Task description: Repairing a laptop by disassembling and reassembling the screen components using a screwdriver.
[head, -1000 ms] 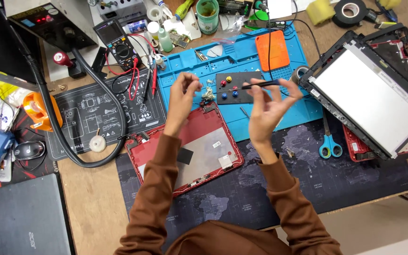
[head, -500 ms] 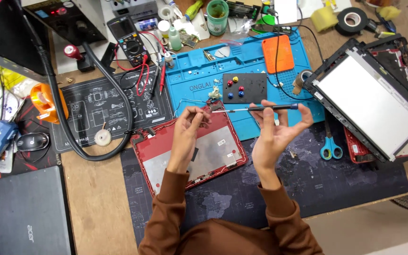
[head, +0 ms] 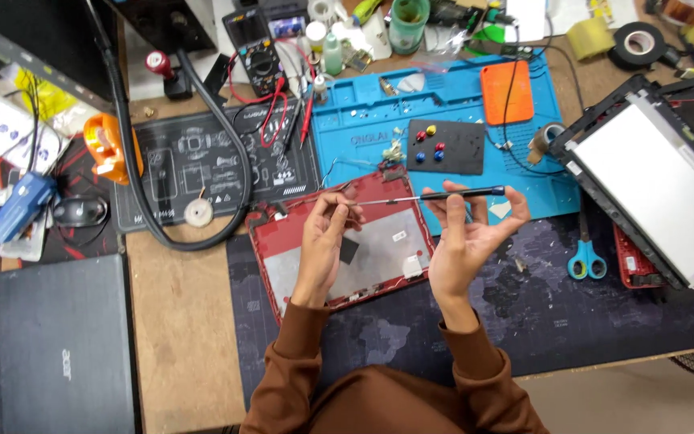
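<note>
A cluttered wooden workbench fills the view under even, bright light. A dark desk mat printed with a faint map covers its near side, with a blue work mat and a black diagram-printed mat beyond it. A closed dark laptop lies at the left edge. Pale floor shows at lower right.

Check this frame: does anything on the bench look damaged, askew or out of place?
Yes. The red laptop lid lies tilted across two mats, its bare inside facing up. A loose screen panel sits askew at the right. The right hand holds a screwdriver, and the left hand pinches its tip.
</note>
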